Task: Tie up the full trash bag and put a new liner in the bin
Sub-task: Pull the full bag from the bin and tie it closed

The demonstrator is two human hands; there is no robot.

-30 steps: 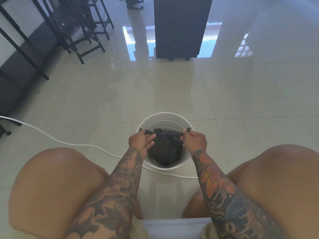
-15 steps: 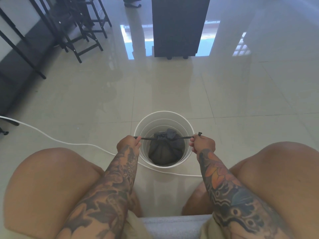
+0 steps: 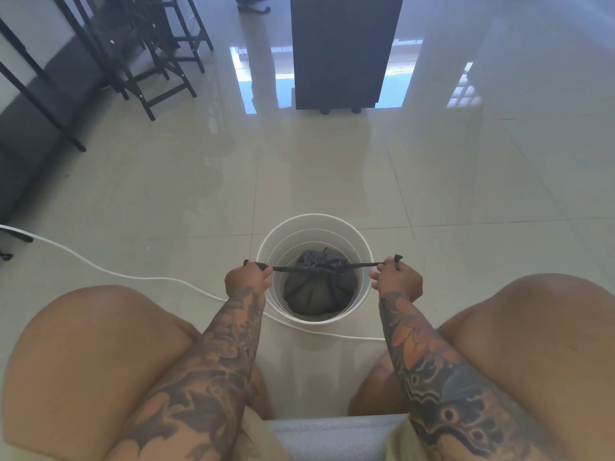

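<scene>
Between the knees, the left hand (image 3: 246, 280) and right hand (image 3: 397, 281) each grip one end of the black tie strips (image 3: 359, 265), stretched taut across the knotted dark trash bag (image 3: 319, 287) sitting inside the white bin (image 3: 286, 234), with a white cable (image 3: 109, 272) curving past and a black cabinet (image 3: 342, 51) far beyond.

Room: your view over a glossy tiled floor (image 3: 332, 168).
You have black stools (image 3: 159, 61) upper left, a dark cabinet (image 3: 342, 51) ahead on small feet, window reflections (image 3: 464, 91) on the tiles, a white cable (image 3: 109, 271) trailing left.
</scene>
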